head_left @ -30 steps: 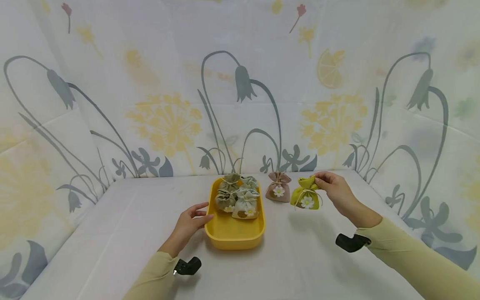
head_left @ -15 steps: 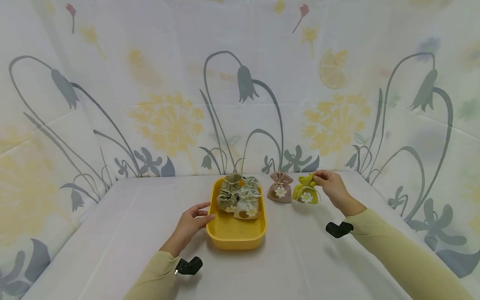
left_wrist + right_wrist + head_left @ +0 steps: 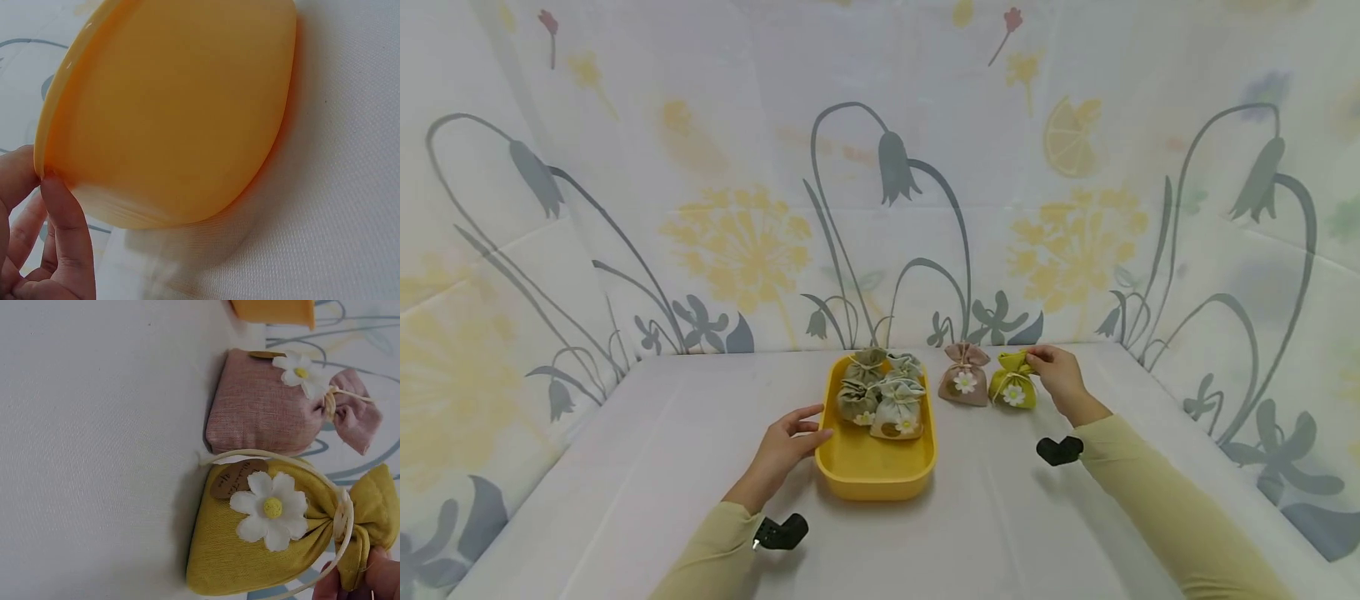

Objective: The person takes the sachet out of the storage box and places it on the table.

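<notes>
From the head, the left hand (image 3: 786,442) seems merely to rest at the side of the yellow tray (image 3: 872,462), but the left wrist view shows its thumb and fingers pinching the rim, with the tray's smooth outer wall filling most of that picture. The right hand (image 3: 1060,375) has its fingers pinching the gathered top of the yellow-green pouch (image 3: 1012,387), which is upright to the right of the pink pouch (image 3: 964,387); whether its base bears fully on the tabletop (image 3: 662,433) cannot be told. Only the right wrist view brings out the lettered brown tag (image 3: 239,478) behind the white flower (image 3: 272,507) and the pale cord (image 3: 342,522) looping round the neck. Only the head view looks into the tray, where two olive-grey pouches (image 3: 855,400) and two pale pouches (image 3: 898,404) crowd the far half, leaving the near floor bare up to the rounded front rim. A narrow strip separates the tray's right edge from the pink pouch, which stands just beside the yellow-green one; broader stretches lie left of the tray and in front of both standing pouches. The tabletop is white and finely textured, meeting a pale backdrop (image 3: 880,267) printed with grey bellflowers and yellow blooms at the back and sides.
</notes>
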Tool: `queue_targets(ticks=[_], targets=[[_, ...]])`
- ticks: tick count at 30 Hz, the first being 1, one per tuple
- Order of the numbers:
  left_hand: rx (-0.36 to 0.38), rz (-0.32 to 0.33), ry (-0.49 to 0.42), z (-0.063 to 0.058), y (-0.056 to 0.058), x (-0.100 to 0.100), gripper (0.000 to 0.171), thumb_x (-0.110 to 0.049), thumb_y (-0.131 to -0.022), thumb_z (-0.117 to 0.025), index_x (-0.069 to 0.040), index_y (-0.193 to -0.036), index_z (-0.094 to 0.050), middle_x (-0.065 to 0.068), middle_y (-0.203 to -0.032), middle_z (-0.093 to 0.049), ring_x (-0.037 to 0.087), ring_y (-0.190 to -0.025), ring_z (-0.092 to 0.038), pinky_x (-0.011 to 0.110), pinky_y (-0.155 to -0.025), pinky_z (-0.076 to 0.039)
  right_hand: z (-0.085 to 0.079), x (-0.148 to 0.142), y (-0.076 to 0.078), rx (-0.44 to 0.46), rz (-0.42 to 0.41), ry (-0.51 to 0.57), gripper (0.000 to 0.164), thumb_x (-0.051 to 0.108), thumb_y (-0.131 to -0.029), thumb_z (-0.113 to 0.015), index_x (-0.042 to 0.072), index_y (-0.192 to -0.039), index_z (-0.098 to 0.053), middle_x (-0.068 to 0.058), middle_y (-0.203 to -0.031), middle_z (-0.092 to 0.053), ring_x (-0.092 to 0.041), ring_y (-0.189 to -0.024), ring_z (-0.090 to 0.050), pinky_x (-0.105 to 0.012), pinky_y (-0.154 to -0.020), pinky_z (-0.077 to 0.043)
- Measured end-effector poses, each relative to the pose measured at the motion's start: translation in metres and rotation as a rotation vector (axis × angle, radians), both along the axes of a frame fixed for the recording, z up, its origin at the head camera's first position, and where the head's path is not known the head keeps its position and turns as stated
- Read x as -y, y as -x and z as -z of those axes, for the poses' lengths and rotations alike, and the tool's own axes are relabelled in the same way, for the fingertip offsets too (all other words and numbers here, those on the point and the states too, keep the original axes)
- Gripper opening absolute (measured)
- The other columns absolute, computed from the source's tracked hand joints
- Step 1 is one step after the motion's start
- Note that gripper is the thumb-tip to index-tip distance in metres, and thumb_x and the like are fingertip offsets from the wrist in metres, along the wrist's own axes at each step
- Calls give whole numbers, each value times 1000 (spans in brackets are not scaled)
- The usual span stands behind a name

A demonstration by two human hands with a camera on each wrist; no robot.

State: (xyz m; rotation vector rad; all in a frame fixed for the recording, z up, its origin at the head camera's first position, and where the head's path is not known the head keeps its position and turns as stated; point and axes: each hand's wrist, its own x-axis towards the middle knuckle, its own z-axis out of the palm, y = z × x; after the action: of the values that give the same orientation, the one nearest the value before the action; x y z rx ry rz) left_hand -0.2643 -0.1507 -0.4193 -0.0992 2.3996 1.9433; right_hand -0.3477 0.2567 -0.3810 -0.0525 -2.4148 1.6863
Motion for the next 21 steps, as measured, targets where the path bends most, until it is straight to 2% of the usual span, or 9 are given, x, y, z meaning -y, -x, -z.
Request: queue_targets(ticks=[5,8,11,15,18,21], targets=[[2,3,4,-1,-1,-1,51,-18,-82,-72,-6,-128,-55,13,-105,-54,21,-85,-59,33,-78,-53,5,-4,-2,-26,8,11,33,7,-96,-50,-15,-120,-51,-9,-99,-60,5,-76,-51,-11,-71,-46],[7,-1,0,0,0,0,50,-17,-82,-72,-6,-128,-55,13,-104,-54,20,-84,-59,32,-79,-53,3,-7,-6,-18,0,-1,37,11,-95,-53,-14,-122,-51,-7,-100,-61,6,-76,-52,-14,-74,-48],[3,1,-3,0,-1,1,52,-19,-81,-73,-6,-128,-55,13,-103,-54,20,-83,-59,32,-78,-53,4,-11,-10,-14,-2,-2,40,14,-94,-56,-13,-123,-52,-4,-99,-61,4,-77,-55,-23,-82,-50],[-1,3,-3,1,0,1,51,-18,-81,-73,-6,-128,-55,13,-103,-54,22,-84,-60,32,-78,-53,5,-15,-18,24,-2,-26,42,17,-94,-56,-11,-125,-51,-7,-105,-61,-6,-86,-59,-37,-91,-46],[5,1,-4,2,1,1,50,-17,-82,-72,-6,-128,-55,13,-103,-54,23,-85,-60,32,-78,-53,5,-17,-24,48,5,-40,42,16,-94,-56,-10,-127,-49,-7,-105,-60,-10,-89,-59,-37,-91,-46],[9,-1,-2,1,2,1,49,-16,-82,-72,-7,-128,-55,13,-104,-54,23,-86,-61,32,-79,-53,5,-19,-31,58,15,-33,43,16,-93,-57,-10,-128,-48,-6,-101,-59,-10,-89,-58,-33,-89,-47]])
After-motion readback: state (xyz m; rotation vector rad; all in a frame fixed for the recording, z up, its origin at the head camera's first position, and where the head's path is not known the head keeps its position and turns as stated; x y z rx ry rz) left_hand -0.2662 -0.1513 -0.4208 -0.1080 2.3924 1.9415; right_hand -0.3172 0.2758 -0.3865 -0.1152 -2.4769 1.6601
